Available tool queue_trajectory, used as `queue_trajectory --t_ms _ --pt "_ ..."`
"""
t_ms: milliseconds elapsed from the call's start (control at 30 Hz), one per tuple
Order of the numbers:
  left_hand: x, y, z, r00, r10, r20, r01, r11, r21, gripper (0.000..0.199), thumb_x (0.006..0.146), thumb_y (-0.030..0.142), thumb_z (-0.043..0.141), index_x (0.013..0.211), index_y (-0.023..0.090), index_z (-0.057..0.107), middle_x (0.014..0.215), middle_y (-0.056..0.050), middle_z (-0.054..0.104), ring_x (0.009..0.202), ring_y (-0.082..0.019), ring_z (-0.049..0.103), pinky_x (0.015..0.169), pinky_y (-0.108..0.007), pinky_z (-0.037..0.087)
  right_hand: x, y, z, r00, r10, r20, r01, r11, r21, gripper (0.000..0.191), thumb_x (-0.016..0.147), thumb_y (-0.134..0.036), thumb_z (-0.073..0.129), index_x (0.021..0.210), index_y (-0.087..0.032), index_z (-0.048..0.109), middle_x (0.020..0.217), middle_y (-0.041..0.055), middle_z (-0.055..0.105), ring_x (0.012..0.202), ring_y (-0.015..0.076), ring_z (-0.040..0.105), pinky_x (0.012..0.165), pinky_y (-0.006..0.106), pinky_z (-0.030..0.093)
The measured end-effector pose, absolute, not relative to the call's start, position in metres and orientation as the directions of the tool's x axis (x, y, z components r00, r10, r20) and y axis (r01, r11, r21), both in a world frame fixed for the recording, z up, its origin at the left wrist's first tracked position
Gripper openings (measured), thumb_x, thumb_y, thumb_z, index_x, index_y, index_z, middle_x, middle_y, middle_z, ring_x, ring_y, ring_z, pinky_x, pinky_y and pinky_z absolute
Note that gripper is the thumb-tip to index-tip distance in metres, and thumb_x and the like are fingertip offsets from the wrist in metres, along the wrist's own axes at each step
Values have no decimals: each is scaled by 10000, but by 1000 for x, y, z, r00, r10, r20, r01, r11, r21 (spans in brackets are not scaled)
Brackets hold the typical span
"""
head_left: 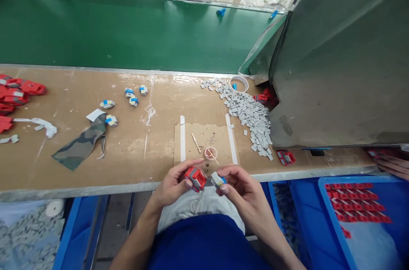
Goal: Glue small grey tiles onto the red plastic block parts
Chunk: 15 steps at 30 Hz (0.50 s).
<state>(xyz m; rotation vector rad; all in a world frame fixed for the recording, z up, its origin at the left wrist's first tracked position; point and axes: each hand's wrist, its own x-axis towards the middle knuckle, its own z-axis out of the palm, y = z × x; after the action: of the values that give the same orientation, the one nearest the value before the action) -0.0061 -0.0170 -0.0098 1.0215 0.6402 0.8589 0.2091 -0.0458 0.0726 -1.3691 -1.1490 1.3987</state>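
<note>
My left hand (175,181) is closed around a red and grey plastic part (195,178), its hollow side facing my right. Between the thumb and fingers of my right hand (239,185) is a small grey, blue and yellow plastic piece (217,179), a short gap away from the red part. Just beyond both hands, a small round dish (210,153) with a thin stick (213,157) leaning in it stands on a taped cardboard sheet (188,157). Another short stick (196,142) lies on the same sheet.
Many small grey tiles (249,116) are heaped right of the cardboard, beside a tape roll (239,84). A camouflage cloth (81,144) and several grey-blue pieces (129,92) lie left. Red parts (14,93) sit far left; a blue tray (338,236) holds rows of red parts.
</note>
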Motion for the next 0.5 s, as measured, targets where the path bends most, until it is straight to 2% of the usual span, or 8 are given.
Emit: queue_trajectory --t_ms 133,233,500 --pt "-6 -15 -5 532 841 -96 -269 275 923 654 864 622 745 1321 158 699 984 -85 742 823 -186 665 765 -275 542 200 -55 67 -76 988 -132 175 -117 -978 158 990 -326 672 1130 -260 706 949 38 698 757 143 666 675 242 559" --pt "-4 -14 -1 542 835 -92 -258 269 928 626 861 621 749 1262 141 721 1014 -93 737 831 -184 657 763 -269 534 196 -55 65 -78 997 -6 267 15 -964 142 987 -256 666 1123 -269 705 946 27 688 772 144 657 694 245 553" --pt "-3 -13 1 540 834 -115 -194 257 947 669 857 675 716 1244 129 709 992 -93 730 820 -185 645 731 -265 523 192 -53 60 -81 985 154 417 174 -892 114 977 -233 679 1087 -243 709 824 16 663 718 165 647 647 271 543"
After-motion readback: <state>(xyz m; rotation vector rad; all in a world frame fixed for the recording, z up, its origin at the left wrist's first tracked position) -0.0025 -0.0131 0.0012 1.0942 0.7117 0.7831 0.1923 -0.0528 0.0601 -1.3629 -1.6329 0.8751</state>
